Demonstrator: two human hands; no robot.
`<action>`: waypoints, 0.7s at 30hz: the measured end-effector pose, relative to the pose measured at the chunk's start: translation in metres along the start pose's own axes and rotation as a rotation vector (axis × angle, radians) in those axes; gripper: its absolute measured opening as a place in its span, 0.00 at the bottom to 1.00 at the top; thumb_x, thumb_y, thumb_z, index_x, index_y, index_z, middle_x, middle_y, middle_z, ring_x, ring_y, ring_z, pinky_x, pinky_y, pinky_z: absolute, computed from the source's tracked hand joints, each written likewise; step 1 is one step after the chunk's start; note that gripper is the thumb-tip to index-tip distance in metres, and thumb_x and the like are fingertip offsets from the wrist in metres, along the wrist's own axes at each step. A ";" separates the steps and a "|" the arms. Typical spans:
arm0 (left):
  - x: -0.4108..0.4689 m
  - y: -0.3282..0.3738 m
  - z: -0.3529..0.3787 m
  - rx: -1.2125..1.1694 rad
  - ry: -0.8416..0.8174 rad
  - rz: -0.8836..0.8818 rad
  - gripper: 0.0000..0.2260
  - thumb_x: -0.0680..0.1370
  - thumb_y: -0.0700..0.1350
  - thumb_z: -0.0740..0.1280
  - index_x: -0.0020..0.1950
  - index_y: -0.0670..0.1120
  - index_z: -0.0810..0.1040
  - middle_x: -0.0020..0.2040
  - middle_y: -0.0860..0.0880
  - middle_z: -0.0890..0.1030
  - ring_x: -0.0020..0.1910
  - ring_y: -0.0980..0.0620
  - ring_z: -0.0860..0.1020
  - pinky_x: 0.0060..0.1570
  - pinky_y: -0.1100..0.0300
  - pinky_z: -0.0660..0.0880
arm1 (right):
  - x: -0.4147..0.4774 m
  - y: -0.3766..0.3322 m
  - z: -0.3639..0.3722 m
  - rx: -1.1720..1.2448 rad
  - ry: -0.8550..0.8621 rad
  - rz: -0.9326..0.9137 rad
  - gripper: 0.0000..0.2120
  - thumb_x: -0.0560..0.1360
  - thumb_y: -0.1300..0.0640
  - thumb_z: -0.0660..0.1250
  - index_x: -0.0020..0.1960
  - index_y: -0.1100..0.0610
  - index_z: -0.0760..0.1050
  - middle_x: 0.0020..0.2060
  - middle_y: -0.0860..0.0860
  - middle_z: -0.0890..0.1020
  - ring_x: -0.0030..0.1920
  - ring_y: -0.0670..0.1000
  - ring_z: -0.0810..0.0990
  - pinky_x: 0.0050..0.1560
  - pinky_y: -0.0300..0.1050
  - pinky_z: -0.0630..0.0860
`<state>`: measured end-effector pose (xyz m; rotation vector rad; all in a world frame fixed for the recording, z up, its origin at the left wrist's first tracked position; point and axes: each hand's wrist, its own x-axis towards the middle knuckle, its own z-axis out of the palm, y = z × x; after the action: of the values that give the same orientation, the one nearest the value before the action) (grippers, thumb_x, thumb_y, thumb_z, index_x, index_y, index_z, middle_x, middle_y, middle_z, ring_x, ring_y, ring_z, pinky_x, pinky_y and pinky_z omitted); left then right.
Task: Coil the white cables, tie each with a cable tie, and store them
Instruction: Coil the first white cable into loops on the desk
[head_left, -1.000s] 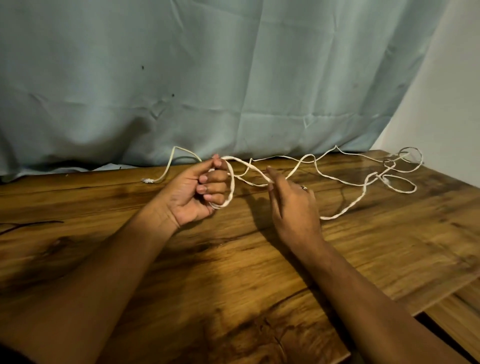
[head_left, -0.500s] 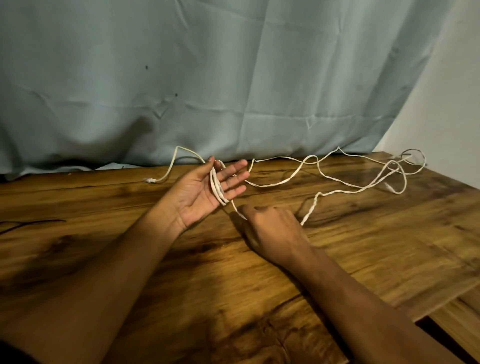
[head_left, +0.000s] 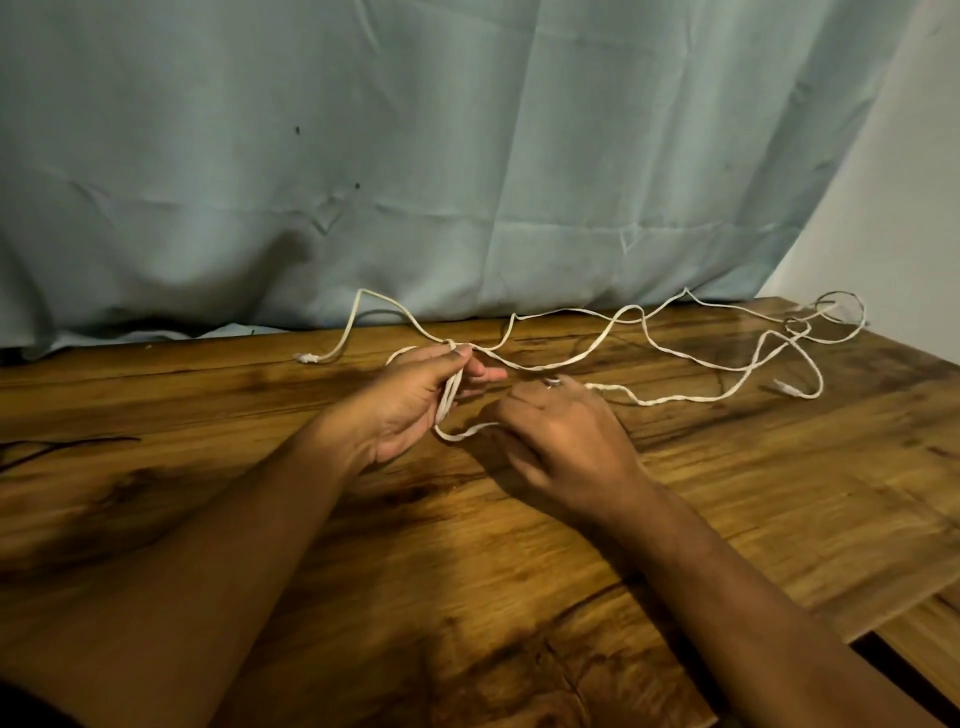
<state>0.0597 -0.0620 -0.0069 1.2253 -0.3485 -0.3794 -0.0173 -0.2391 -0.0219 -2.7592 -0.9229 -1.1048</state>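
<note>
Left hand (head_left: 410, 402) curls round a few cable (head_left: 675, 399) loops, thumb pinching them on top. Right hand (head_left: 566, 441), fingers curled, grips a strand just beside it. Slack sprawls over the table (head_left: 779, 493) to its far right corner, near the edge.

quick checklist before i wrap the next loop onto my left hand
1. Left hand pinches the white cable loops under the thumb: ok.
2. Right hand holds the feeding strand: ok.
3. Loose length untangled: not ok, strands cross at the far right of the table.
4. Free end lies loose on the table, not caught: ok.
5. Cable tie ready: cannot tell, none in view.
</note>
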 end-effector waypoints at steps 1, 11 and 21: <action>-0.001 -0.001 0.000 0.022 0.006 -0.009 0.12 0.85 0.41 0.61 0.44 0.39 0.77 0.52 0.35 0.85 0.53 0.43 0.85 0.55 0.53 0.82 | 0.000 0.002 0.000 -0.024 0.041 -0.009 0.09 0.78 0.53 0.67 0.56 0.53 0.81 0.48 0.51 0.82 0.45 0.55 0.79 0.43 0.49 0.67; -0.010 -0.004 0.012 0.353 -0.145 -0.067 0.11 0.84 0.39 0.59 0.49 0.38 0.80 0.37 0.38 0.82 0.37 0.47 0.82 0.48 0.50 0.77 | -0.002 0.007 0.008 0.155 0.254 0.164 0.14 0.81 0.53 0.65 0.64 0.55 0.82 0.53 0.52 0.81 0.48 0.54 0.82 0.42 0.53 0.79; -0.015 0.006 0.014 -0.037 -0.331 -0.229 0.15 0.86 0.51 0.55 0.45 0.45 0.72 0.27 0.54 0.63 0.22 0.59 0.61 0.24 0.64 0.60 | -0.005 0.025 0.010 0.226 0.312 0.484 0.14 0.84 0.44 0.62 0.56 0.51 0.83 0.45 0.46 0.84 0.43 0.49 0.81 0.43 0.53 0.79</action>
<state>0.0403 -0.0655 0.0020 1.1693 -0.4833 -0.7882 -0.0002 -0.2600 -0.0279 -2.3475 -0.2970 -1.1963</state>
